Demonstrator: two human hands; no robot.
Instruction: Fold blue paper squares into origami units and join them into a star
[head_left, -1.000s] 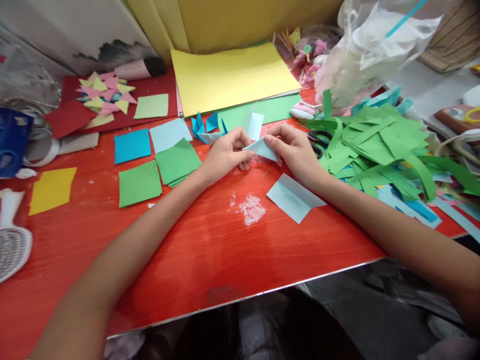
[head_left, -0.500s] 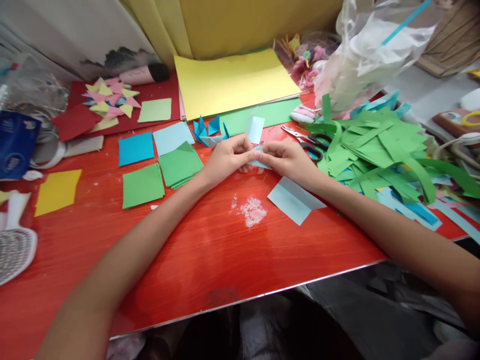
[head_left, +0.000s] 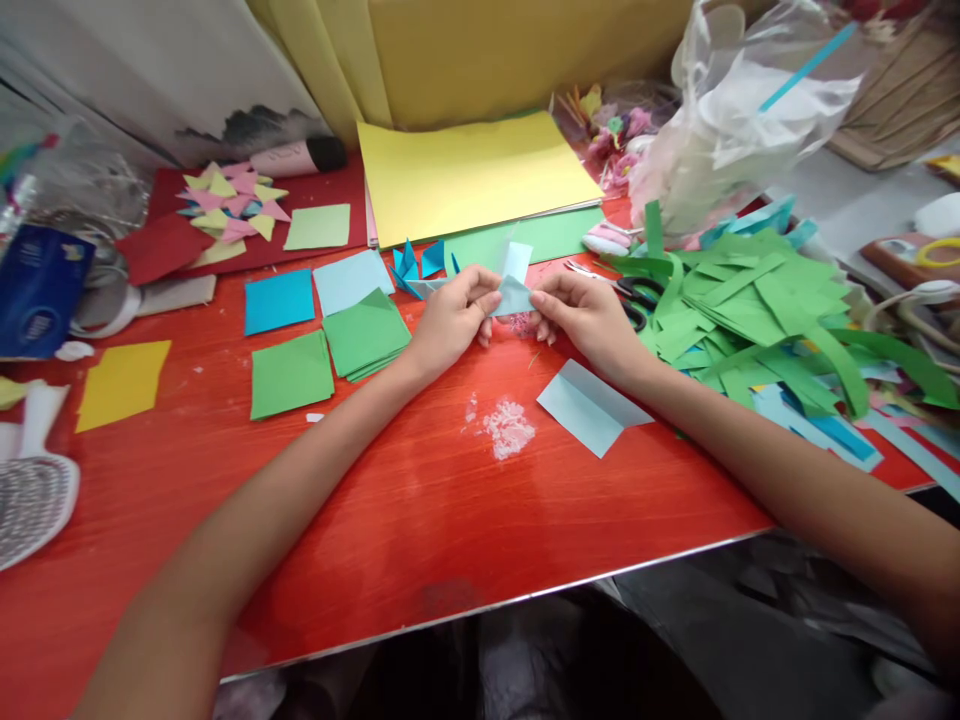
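My left hand [head_left: 450, 320] and my right hand [head_left: 589, 312] meet over the red table [head_left: 420, 510], both pinching a small folded light-blue paper piece [head_left: 514, 297] held just above the surface. The fingers of both hands are closed on its edges. A folded light-blue strip [head_left: 592, 405] lies flat on the table near my right wrist. Folded blue paper points [head_left: 416, 263] sit just behind my left hand.
Green paper squares [head_left: 330, 355], a blue square [head_left: 279, 300] and a yellow square [head_left: 124, 382] lie at left. A yellow sheet [head_left: 472, 172] sits at the back. Green strips [head_left: 757, 310] are heaped at right beside scissors [head_left: 626, 285] and a plastic bag [head_left: 742, 110].
Both hands pressed together over the paper piece, then drew slightly apart; the piece now shows more folded and stands between the fingertips. The view shifted a little downward.
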